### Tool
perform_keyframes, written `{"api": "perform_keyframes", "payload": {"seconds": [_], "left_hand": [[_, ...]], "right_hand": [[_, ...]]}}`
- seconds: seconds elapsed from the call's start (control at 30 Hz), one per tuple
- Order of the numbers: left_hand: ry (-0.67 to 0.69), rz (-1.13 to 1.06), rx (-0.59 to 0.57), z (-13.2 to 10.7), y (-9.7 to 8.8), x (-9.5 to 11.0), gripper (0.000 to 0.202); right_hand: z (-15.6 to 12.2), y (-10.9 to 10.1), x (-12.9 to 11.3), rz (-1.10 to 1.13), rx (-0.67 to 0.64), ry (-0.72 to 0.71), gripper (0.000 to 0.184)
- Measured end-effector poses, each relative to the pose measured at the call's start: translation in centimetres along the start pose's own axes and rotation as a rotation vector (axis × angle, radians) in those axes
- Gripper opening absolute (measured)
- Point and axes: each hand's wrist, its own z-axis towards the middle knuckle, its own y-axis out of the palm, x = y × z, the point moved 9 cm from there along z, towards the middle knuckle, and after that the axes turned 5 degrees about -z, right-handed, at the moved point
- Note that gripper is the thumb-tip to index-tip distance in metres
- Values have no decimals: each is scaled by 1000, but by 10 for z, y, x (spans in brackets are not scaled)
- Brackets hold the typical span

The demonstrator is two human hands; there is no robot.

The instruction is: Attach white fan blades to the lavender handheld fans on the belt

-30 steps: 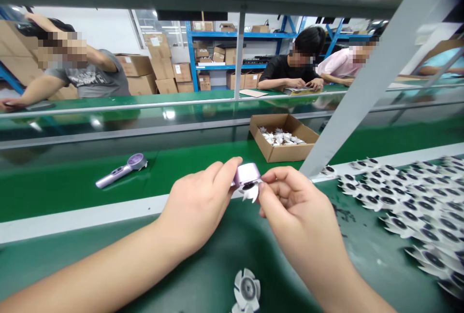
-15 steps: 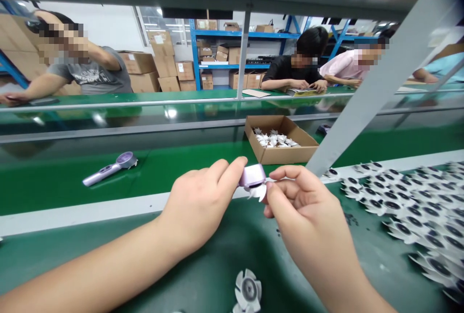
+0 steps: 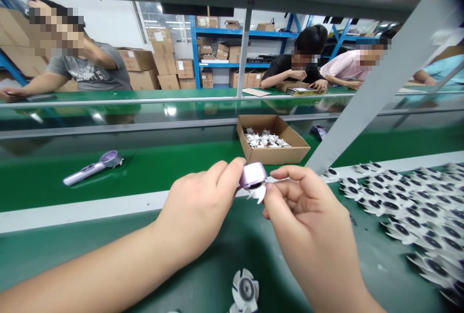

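My left hand (image 3: 203, 206) is closed around a light purple handheld fan (image 3: 253, 174), whose handle is hidden by the fingers. A white fan blade (image 3: 258, 192) sits at the underside of the fan's head, partly out of its housing. My right hand (image 3: 308, 221) pinches the blade's edge between thumb and fingers. Below the hands, a loose white fan blade (image 3: 246, 290) lies on the green table, with part of another at the bottom edge.
Many white fan blades (image 3: 402, 228) lie in rows at right. On the green belt (image 3: 174, 168) are a purple handheld fan (image 3: 92, 170), a cardboard box (image 3: 275, 155) of blades and a purple part (image 3: 319, 132). A slanted grey post (image 3: 377, 86) stands at right. Several people sit opposite.
The purple fan, the cardboard box and the purple part on the belt have shifted left. My hands have barely moved and keep hold of the fan and its blade.
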Motion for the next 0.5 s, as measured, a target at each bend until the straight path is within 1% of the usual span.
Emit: {"api": "perform_keyframes", "payload": {"seconds": [0.07,0.13,0.2,0.27,0.37,0.43,0.5], "left_hand": [[23,25,13,0,-2,3,29],[33,20,15,0,-1,4,22],[42,-7,-8,1,2,4,20],[48,-41,-55,1,8,3,20],[76,-93,-94,1,15,6,20],[91,-113,-89,0,16,9,20],[93,-95,-84,0,17,10,21]], "right_hand": [[0,1,5,63,-13,68,9],[0,4,13,152,-38,166,17],[-1,8,22,248,-67,273,27],[-2,12,32,333,-89,366,34],[-2,16,41,431,-100,440,42],[-2,19,44,481,-106,470,46],[-3,23,48,559,-130,536,46]]}}
